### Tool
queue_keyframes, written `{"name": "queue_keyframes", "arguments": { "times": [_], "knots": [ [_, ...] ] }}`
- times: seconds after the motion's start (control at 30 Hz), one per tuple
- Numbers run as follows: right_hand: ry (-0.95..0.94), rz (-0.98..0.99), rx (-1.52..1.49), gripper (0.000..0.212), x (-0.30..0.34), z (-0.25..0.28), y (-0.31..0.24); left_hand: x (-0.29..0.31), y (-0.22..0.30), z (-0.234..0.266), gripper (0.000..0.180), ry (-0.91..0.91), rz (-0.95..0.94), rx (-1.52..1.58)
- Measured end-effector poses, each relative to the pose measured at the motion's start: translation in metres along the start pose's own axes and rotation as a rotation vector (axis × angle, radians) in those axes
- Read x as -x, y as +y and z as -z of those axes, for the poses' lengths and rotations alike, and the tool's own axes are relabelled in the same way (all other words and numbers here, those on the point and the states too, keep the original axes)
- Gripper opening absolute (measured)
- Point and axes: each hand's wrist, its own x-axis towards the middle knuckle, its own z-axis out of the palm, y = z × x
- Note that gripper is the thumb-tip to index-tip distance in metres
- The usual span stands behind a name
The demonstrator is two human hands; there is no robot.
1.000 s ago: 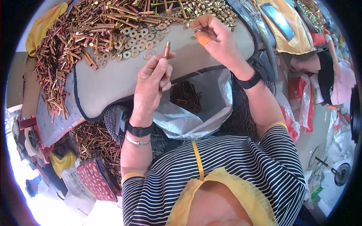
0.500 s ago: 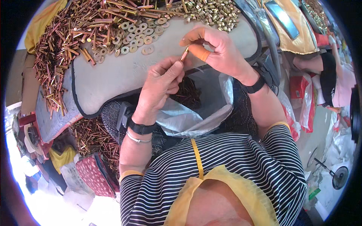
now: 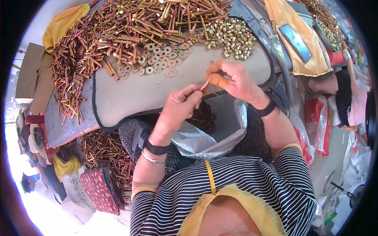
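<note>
My left hand (image 3: pixel 179 108) is closed around a short copper-coloured bolt (image 3: pixel 204 86), its upper end sticking out past the thumb. At that end my right hand (image 3: pixel 238 82) pinches, with orange covers on thumb and forefinger; any small part between these fingertips is hidden. Both hands are above the near edge of a grey mat (image 3: pixel 138 92). Beyond them lie flat round washers (image 3: pixel 159 59), a heap of small brass-coloured nut-like pieces (image 3: pixel 234 37) and a large pile of long bolts (image 3: pixel 138 29). Below the hands, a white sack (image 3: pixel 204 147) gapes on my lap with dark bolts (image 3: pixel 202 118) inside.
More bolts (image 3: pixel 104 151) lie heaped below the table's left side, beside a red patterned cloth (image 3: pixel 98 188). A phone (image 3: pixel 295 42) rests on yellow cloth at right, near a grey hose (image 3: pixel 284 59). Another person's arm (image 3: pixel 354 84) shows at far right.
The whole view has shifted, with the table lower in it. My right fingertips are still at the bolt's end, and the bolt now tilts more toward the right.
</note>
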Motion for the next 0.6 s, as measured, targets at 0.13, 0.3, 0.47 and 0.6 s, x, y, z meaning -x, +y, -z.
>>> {"name": "queue_keyframes", "arguments": {
  "times": [0.13, 0.3, 0.47, 0.6],
  "knots": [
    [0.007, 0.033, 0.610, 0.021, -0.005, -0.007, 0.007, -0.006, -0.011, -0.004, 0.019, 0.378, -0.648, -0.941],
    [0.009, -0.209, 0.295, 0.032, -0.003, -0.004, 0.001, -0.006, -0.008, -0.003, 0.020, 0.386, -0.507, -0.706],
    [0.066, -0.104, 0.162, 0.031, 0.001, -0.006, 0.012, -0.004, -0.006, -0.001, 0.019, 0.265, -0.327, -0.460],
    [-0.004, -0.255, -0.034, 0.023, 0.001, -0.002, 0.002, -0.006, -0.007, 0.005, 0.020, 0.260, -0.333, -0.510]
  ]
}}
